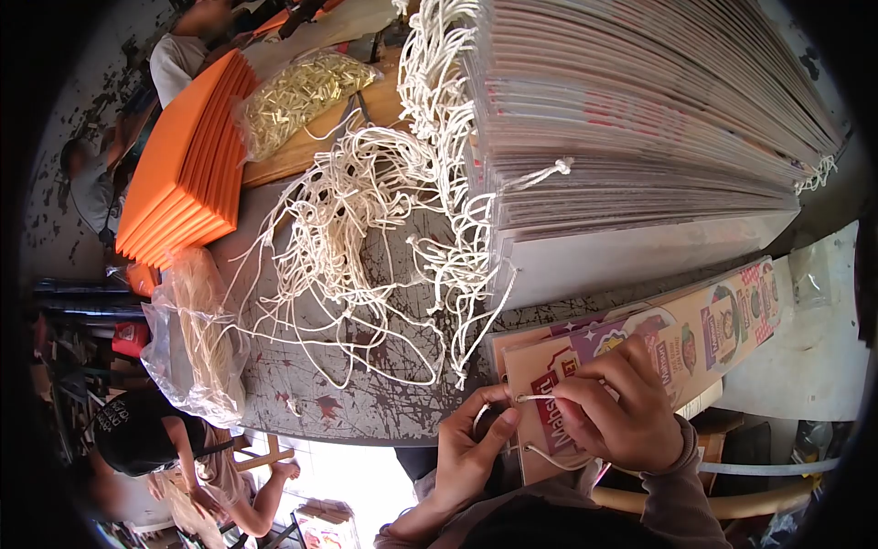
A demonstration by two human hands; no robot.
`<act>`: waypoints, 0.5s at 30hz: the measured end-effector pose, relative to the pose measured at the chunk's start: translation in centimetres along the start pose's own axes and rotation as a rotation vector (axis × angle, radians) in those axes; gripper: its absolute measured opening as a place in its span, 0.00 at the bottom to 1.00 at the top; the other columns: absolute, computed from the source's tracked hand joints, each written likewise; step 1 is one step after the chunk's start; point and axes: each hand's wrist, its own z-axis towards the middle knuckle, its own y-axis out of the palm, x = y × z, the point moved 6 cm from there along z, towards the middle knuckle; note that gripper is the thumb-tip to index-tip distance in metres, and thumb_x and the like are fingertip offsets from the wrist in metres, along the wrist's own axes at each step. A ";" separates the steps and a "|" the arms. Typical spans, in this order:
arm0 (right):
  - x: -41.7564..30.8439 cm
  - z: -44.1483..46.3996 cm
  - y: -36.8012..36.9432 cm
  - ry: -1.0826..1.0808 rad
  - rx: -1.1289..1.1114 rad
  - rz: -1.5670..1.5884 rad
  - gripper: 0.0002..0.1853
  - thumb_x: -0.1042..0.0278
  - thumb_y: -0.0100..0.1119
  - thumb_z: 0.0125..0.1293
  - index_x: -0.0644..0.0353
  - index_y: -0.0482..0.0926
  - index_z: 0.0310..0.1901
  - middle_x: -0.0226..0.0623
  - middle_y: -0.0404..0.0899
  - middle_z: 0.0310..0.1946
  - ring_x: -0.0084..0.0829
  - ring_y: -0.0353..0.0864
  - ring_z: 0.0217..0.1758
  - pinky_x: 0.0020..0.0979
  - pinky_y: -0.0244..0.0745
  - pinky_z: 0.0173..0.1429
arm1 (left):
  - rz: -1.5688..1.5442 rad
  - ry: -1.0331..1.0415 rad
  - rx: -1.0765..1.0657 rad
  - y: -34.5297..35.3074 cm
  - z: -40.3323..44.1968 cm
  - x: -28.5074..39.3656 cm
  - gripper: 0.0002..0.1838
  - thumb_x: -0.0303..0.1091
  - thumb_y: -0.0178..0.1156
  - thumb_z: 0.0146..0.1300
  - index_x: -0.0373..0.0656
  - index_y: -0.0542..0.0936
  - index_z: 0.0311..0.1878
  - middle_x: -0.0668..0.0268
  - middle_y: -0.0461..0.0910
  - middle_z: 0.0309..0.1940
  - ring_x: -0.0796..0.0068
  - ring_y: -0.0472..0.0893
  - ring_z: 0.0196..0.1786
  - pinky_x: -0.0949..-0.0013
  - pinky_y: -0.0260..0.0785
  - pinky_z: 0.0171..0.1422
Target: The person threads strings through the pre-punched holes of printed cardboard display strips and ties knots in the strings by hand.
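Observation:
A long laminated printed sign (681, 361) lies in front of me, with more signs under it. My left hand (477, 441) is at its short left edge, thumb and forefinger pinching the edge near a hole. A white cord (537, 397) passes through that corner. My right hand (622, 407) is over the sign with fingers curled in, pinching the cord close to the hole. Lower on the same edge, another stretch of cord loops out of a second hole. Part of the cord is hidden beneath my right hand.
A tall stack of laminated sheets (631, 165) with knotted cords stands behind. Left of it lie a tangle of white cords (347, 210), a bag of brass-coloured pieces (306, 96), orange sheets (183, 165) and a bag of cords (197, 339). A person (197, 457) sits lower left.

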 end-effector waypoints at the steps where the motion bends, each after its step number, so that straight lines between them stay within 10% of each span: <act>1: 0.0 0.0 0.0 0.003 -0.004 -0.005 0.16 0.70 0.65 0.42 0.62 0.76 0.36 0.33 0.69 0.30 0.32 0.66 0.31 0.27 0.66 0.35 | 0.009 0.012 -0.019 0.0 0.0 0.1 0.14 0.28 0.55 0.63 0.32 0.71 0.50 0.69 0.75 0.38 0.89 0.71 0.37 0.86 0.62 0.40; 15: -0.5 0.0 0.2 -0.034 0.006 -0.098 0.13 0.68 0.62 0.43 0.61 0.76 0.33 0.32 0.68 0.29 0.31 0.65 0.31 0.27 0.65 0.33 | 0.017 0.011 -0.016 -0.1 0.1 -0.1 0.15 0.29 0.55 0.63 0.32 0.71 0.51 0.68 0.76 0.39 0.88 0.72 0.39 0.84 0.63 0.43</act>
